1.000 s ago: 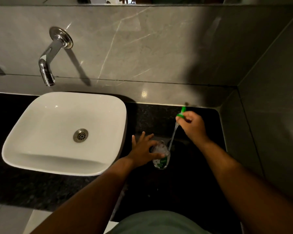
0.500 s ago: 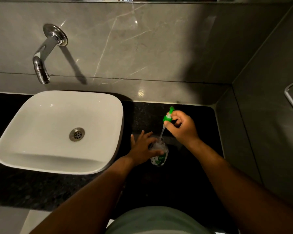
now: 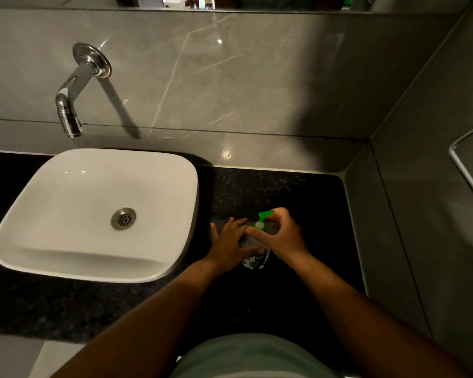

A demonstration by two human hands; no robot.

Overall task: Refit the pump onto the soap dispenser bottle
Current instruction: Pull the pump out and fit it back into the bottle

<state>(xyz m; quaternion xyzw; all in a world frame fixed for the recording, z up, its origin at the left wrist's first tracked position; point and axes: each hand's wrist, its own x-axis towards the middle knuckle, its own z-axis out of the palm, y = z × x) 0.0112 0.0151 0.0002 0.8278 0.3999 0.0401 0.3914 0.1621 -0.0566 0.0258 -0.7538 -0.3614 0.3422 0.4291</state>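
A small clear soap bottle (image 3: 256,261) with a green and white label stands on the black counter (image 3: 306,203), right of the basin. My left hand (image 3: 231,245) wraps around its left side, thumb across the front. The green pump (image 3: 264,218) sits at the bottle's neck, its tube down inside the bottle. My right hand (image 3: 281,236) grips the pump's collar from the right, fingers curled around it. Both hands hide most of the bottle's upper half.
A white square basin (image 3: 66,257) with a metal drain sits on the counter to the left. A chrome wall tap (image 3: 71,105) juts out above it. Grey walls close the back and the right side; a metal rail (image 3: 464,162) shows at far right.
My right hand has brought the pump down and to the left, from raised above the counter with its tube dangling, until the tube went into the bottle and the head reached the neck.
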